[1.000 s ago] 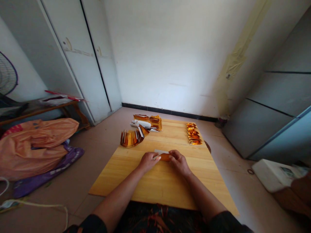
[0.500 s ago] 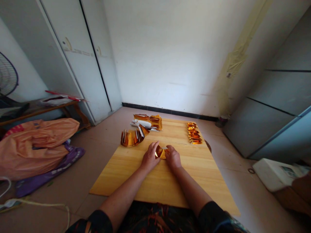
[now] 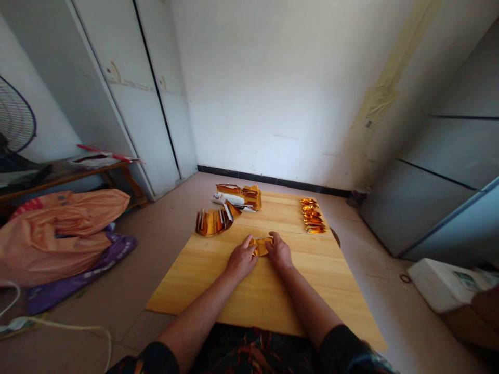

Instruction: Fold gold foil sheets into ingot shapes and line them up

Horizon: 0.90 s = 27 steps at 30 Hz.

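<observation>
A small sheet of gold foil paper (image 3: 262, 246) is held between my two hands just above or on the wooden table (image 3: 265, 296). My left hand (image 3: 242, 257) grips its left end, the fingers closed on the edge. On the other end, my right hand (image 3: 279, 252) has its thumb and fingers pressed to the paper. Farther off to the left stands a curved stack of gold paper sheets (image 3: 210, 223). Behind that lie more gold sheets (image 3: 253, 197) beside a white bundle (image 3: 230, 199). A row of folded gold paper pieces (image 3: 313, 215) lies at the table's far right.
Left of the table, an orange bag (image 3: 74, 223) and a purple bag (image 3: 86, 275) lie on the floor. A grey cabinet (image 3: 128, 93) stands at the back left, a fan (image 3: 15, 114) at the far left. A white box (image 3: 440, 283) sits to the right.
The gold paper in my hands has gone from a bent, raised shape to a flatter one. My left fingers have come down onto its edge. The view has shifted slightly.
</observation>
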Each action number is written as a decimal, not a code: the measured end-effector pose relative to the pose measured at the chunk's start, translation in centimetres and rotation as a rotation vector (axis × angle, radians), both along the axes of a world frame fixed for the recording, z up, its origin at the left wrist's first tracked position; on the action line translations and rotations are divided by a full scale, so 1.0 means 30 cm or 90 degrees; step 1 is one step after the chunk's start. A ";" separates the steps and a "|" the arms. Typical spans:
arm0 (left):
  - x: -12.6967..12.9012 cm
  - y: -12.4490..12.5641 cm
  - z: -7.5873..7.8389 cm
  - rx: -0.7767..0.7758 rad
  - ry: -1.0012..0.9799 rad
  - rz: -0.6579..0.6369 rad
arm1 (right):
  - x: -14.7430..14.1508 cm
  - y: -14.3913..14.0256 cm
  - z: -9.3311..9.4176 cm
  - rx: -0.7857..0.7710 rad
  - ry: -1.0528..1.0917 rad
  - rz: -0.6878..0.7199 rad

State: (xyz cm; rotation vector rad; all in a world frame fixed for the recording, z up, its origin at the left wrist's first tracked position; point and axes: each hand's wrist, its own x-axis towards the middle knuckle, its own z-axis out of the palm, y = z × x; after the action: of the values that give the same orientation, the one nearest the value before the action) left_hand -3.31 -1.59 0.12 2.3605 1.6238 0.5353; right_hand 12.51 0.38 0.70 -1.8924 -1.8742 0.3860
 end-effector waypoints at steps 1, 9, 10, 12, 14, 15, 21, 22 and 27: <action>-0.001 0.001 0.002 -0.002 0.002 -0.001 | 0.002 0.001 0.001 0.000 0.000 -0.002; -0.012 0.028 0.024 -0.026 -0.018 0.005 | -0.018 0.020 0.030 -0.022 -0.152 0.005; -0.015 0.030 0.026 -0.027 -0.020 0.003 | -0.022 0.023 0.029 -0.024 -0.171 0.011; -0.019 0.034 0.027 -0.025 -0.023 0.002 | -0.027 0.030 0.023 -0.025 -0.204 0.021; -0.020 0.036 0.027 -0.021 -0.025 0.003 | -0.030 0.036 0.015 -0.023 -0.229 0.026; -0.020 0.036 0.027 -0.020 -0.026 0.004 | -0.030 0.040 0.012 -0.024 -0.239 0.026; -0.011 0.039 0.030 -0.015 -0.023 0.015 | -0.031 0.054 0.017 -0.052 -0.260 0.031; -0.008 0.039 0.030 -0.013 -0.017 0.018 | -0.032 0.056 0.019 -0.058 -0.259 0.032; 0.008 0.036 0.021 0.009 0.049 0.036 | -0.039 0.066 0.018 -0.074 -0.272 0.016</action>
State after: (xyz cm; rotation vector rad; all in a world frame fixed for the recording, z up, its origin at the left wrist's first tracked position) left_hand -3.07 -0.50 0.75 2.3778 1.7303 0.4740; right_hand 11.34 2.35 1.23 -2.1630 -2.1849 0.1003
